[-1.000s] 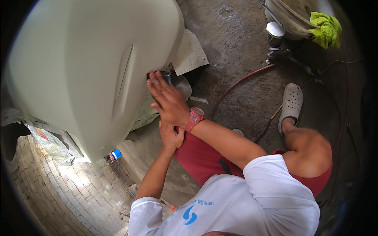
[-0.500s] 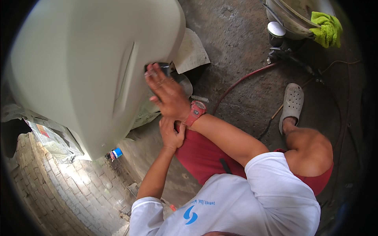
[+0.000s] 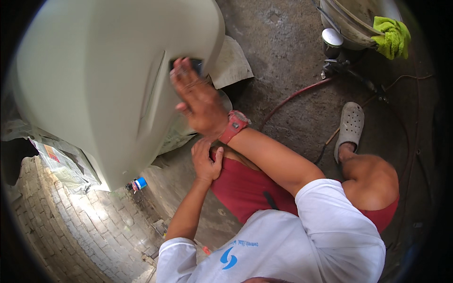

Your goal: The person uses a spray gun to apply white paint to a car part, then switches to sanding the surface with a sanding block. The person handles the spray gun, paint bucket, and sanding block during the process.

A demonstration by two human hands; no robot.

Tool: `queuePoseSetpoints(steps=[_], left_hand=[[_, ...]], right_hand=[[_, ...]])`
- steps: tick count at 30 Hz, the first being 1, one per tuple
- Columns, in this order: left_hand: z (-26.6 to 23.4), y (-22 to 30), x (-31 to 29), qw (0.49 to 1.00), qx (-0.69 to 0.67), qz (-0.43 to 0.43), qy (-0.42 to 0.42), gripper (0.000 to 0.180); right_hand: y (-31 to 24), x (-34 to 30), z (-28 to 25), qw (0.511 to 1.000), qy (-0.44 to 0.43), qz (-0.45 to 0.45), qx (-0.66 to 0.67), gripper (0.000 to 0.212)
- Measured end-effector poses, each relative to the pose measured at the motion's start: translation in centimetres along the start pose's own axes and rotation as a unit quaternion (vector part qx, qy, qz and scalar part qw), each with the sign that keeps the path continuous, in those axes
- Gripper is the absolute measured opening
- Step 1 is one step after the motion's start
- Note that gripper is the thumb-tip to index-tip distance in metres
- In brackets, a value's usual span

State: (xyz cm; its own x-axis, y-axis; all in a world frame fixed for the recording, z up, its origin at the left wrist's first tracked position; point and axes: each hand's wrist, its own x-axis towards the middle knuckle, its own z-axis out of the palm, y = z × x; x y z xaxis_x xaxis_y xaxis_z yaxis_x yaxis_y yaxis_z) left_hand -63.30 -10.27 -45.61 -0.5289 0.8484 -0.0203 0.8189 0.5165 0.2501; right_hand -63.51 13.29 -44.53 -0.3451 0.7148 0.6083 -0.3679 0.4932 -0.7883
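Observation:
A large pale grey-beige, smooth panel (image 3: 118, 70), shaped like a vehicle body part, fills the upper left. My right hand (image 3: 200, 101), wearing a red watch (image 3: 235, 126), reaches across to its right edge. Its fingers lie nearly flat over a small black sheet that looks like sandpaper (image 3: 197, 66), pressing it against the panel; the fingers hide most of the sheet. Left of them runs a long narrow slot (image 3: 153, 87) in the panel. My left hand (image 3: 204, 160) rests on my knee just below the right wrist, fingers extended, holding nothing.
A bucket (image 3: 349, 23) with a lime-green cloth (image 3: 392, 37) over its rim stands at the far right. Beside it are a spray gun (image 3: 332, 42) and a red hose (image 3: 295, 95). Paper (image 3: 232, 63) lies by the panel. A blue-capped container (image 3: 138, 184) is near its lower tip.
My right hand and the black sheet have slid a little farther up along the panel's edge. My left hand stays on the knee.

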Motion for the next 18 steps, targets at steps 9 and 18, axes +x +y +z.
queuePoseSetpoints(steps=[9,18], left_hand=[[-0.6,0.3,-0.2,1.0,-0.014,-0.003,-0.007,0.033],[-0.1,0.4,0.7,1.0,-0.025,0.008,-0.006,0.035]], right_hand=[[1.0,7.5,0.1,0.996,0.068,0.032,0.046,0.067],[5.7,7.8,-2.8,0.992,0.115,0.033,0.044,0.066]])
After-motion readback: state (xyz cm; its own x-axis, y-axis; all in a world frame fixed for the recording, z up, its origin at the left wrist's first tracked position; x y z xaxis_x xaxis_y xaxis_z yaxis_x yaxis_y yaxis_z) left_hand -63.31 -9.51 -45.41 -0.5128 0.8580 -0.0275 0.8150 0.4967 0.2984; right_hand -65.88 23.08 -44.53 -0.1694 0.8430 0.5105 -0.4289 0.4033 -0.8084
